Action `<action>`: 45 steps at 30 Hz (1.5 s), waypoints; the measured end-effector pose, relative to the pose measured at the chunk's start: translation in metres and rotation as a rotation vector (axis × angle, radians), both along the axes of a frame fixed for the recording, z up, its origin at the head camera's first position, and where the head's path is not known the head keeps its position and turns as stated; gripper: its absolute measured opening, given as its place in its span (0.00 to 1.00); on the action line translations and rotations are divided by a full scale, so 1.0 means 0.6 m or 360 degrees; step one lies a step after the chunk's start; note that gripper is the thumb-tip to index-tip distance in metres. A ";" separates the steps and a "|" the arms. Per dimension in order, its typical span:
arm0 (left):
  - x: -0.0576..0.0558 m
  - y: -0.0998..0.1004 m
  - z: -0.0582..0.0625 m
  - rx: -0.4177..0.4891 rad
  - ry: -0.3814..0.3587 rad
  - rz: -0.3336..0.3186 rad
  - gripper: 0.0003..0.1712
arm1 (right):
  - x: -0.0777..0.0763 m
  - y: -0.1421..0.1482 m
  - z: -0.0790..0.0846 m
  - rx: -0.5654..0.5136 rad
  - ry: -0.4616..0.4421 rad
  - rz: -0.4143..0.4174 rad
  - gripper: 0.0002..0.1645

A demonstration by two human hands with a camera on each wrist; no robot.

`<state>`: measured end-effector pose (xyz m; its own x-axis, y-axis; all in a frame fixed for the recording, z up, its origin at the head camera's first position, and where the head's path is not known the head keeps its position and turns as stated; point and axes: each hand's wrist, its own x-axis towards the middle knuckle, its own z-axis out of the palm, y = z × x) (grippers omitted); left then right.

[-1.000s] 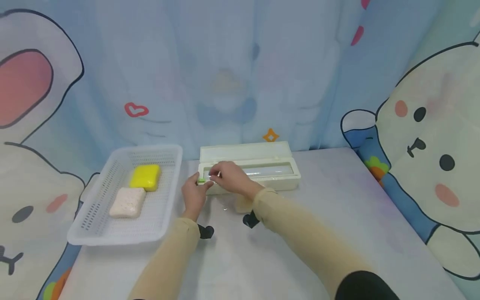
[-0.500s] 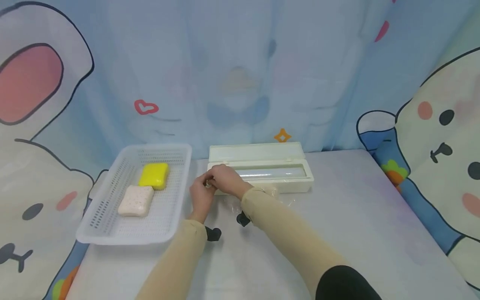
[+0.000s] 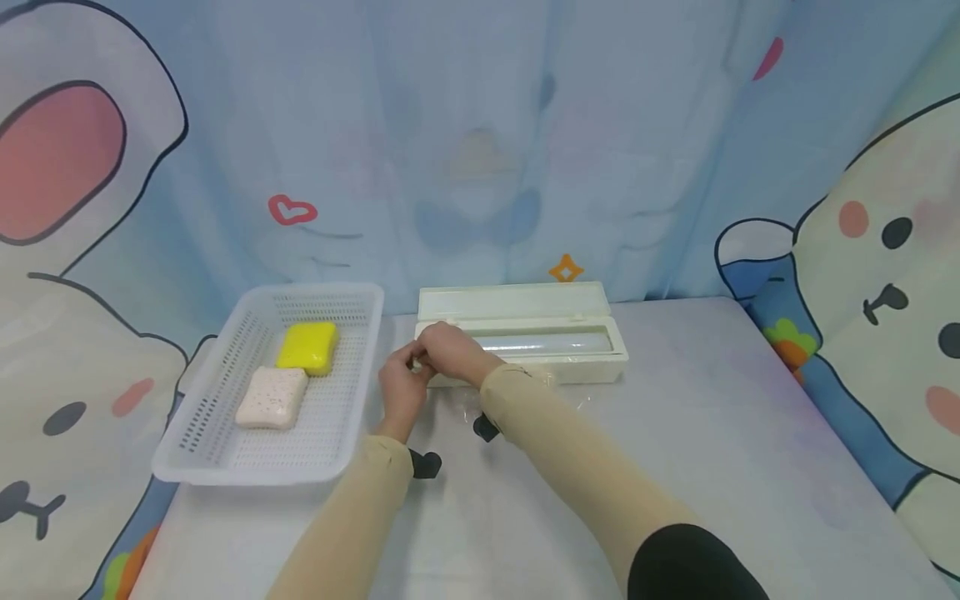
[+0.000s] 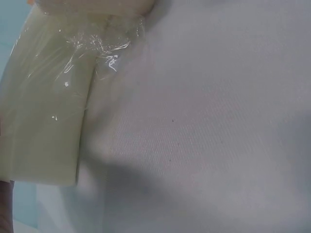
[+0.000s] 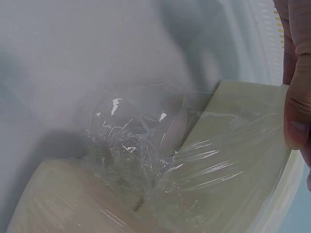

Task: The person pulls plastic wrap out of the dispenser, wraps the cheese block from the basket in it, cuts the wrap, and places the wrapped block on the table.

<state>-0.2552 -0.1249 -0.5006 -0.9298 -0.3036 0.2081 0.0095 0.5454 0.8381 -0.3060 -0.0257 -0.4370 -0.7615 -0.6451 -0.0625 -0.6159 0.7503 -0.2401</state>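
A cream cling film dispenser box (image 3: 558, 368) stands lid-up at the back of the table, its film roll (image 3: 547, 343) showing. Over its front hangs clear cling film (image 5: 214, 160), crumpled below. My left hand (image 3: 401, 396) is at the box's left end; in the right wrist view its thumb pinches the film at the edge. My right hand (image 3: 453, 354) bends over the same corner, fingertips against the left hand's; I cannot tell what they hold. A beige rounded block (image 5: 53, 199), like a soap bar, lies under the film, hidden by my right sleeve in the head view.
Left of the box sits a white perforated plastic basket (image 3: 348, 417), holding a yellow soap bar (image 3: 307, 347) and a speckled pale pink one (image 3: 272, 397). A pale cloth covers the table (image 3: 712, 400). Behind hangs a blue cartoon-print curtain (image 3: 465, 167).
My hands have come together at the box's left end, hiding its green piece. My left hand shifted slightly toward the right hand. The head view turned a little left; little moved in the last half second.
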 end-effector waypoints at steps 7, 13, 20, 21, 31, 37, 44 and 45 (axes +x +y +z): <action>0.002 -0.002 0.000 -0.0021 -0.0013 -0.0011 0.17 | 0.003 0.004 -0.002 -0.0022 0.0052 0.0046 0.10; 0.001 -0.004 0.001 -0.0044 -0.0025 -0.0031 0.14 | 0.000 0.009 -0.004 -0.0077 0.0053 0.0066 0.11; -0.002 -0.006 0.002 -0.0031 0.0008 -0.0050 0.12 | 0.001 0.013 0.002 -0.0064 0.0003 0.0042 0.11; -0.002 -0.006 0.001 -0.0039 0.0016 -0.0052 0.14 | 0.002 0.014 0.003 -0.0066 -0.0009 0.0034 0.10; -0.001 -0.006 0.001 -0.0007 -0.0053 -0.0060 0.25 | -0.002 0.020 -0.002 -0.0071 -0.0066 0.0003 0.12; 0.001 -0.006 0.003 0.0007 -0.0080 -0.0080 0.31 | 0.000 0.024 -0.002 -0.0078 -0.0078 0.0025 0.11; 0.001 -0.006 0.005 0.0020 -0.0105 -0.0106 0.35 | 0.001 0.027 -0.005 -0.0064 -0.0091 -0.0003 0.12; 0.001 -0.007 0.005 0.0017 -0.0103 -0.0106 0.34 | 0.001 0.027 -0.005 -0.0072 -0.0092 -0.0004 0.13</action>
